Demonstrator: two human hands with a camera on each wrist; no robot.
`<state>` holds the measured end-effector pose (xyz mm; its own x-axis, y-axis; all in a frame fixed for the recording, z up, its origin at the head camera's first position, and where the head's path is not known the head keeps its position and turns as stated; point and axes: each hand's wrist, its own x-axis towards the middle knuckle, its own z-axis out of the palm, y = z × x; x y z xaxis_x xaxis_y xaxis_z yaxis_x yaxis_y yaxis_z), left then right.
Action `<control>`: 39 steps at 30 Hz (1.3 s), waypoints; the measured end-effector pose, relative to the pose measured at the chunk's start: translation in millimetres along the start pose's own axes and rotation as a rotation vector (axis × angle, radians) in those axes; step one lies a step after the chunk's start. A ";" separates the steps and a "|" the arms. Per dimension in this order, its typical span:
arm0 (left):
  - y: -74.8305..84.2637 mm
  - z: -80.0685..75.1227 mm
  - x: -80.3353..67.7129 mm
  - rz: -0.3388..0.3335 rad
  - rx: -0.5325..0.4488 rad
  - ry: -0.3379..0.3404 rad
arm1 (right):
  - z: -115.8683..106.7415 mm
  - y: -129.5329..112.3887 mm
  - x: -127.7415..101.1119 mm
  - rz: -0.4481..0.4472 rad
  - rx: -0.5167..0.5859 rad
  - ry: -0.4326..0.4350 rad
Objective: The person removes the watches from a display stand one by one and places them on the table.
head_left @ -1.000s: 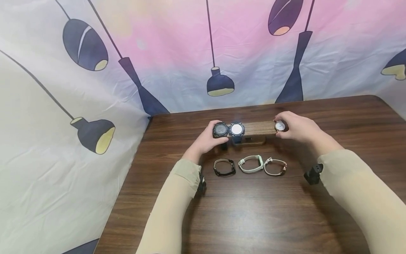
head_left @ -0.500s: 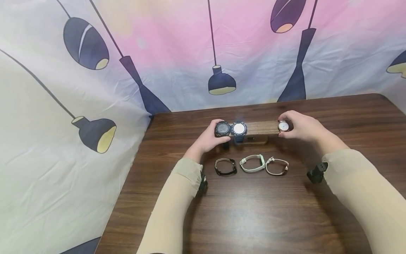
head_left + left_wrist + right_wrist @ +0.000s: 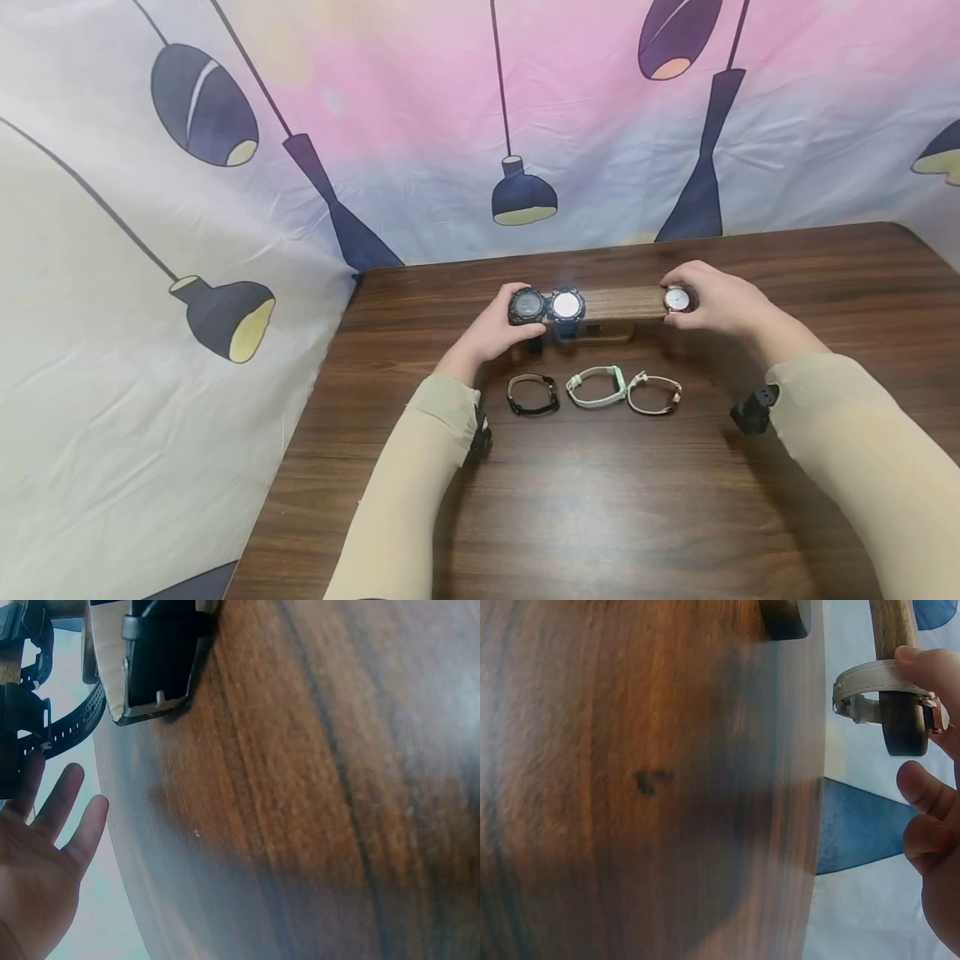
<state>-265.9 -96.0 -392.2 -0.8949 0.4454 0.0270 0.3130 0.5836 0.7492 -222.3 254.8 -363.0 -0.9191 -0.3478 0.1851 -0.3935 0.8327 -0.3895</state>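
A wooden watch stand with a raised bar [image 3: 621,303] stands near the back of the table. My left hand [image 3: 489,329] grips a black digital watch [image 3: 527,306] at the bar's left end, thumb in front and fingers behind. In the left wrist view, several fingers [image 3: 56,799] spread out below its perforated strap. Beside it on the bar is a second dark watch [image 3: 567,305] with glare on its face. My right hand [image 3: 716,302] pinches a small round-faced watch [image 3: 677,299] at the right end; its white strap [image 3: 877,679] loops around the bar.
In front of the stand lie a black-strapped watch [image 3: 532,395], a pale green-white one [image 3: 597,387] and a thin white-strapped one [image 3: 654,395]. The stand's base [image 3: 596,333] sits under the bar. A printed cloth [image 3: 435,125] hangs behind the table [image 3: 600,500].
My right hand and the white-strapped watch have shifted slightly to the right at the bar's end. The left hand keeps its grip, and the head view has shifted a little.
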 end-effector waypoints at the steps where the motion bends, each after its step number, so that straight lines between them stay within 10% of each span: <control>1: -0.2 0.3 0.1 0.001 0.000 -0.001 | 0.2 1.5 -1.5 0.005 0.008 0.013; 26: -1.1 1.4 1.1 0.003 -0.002 0.001 | 22.7 9.0 -35.7 0.029 0.006 0.307; 39: -2.6 1.8 2.7 -0.006 -0.002 -0.006 | 23.4 15.3 -55.7 0.051 0.070 0.306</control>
<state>-268.6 -95.1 -395.3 -0.8947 0.4463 0.0184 0.3073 0.5850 0.7505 -177.6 276.9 -400.4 -0.8937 -0.1520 0.4221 -0.3572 0.8103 -0.4646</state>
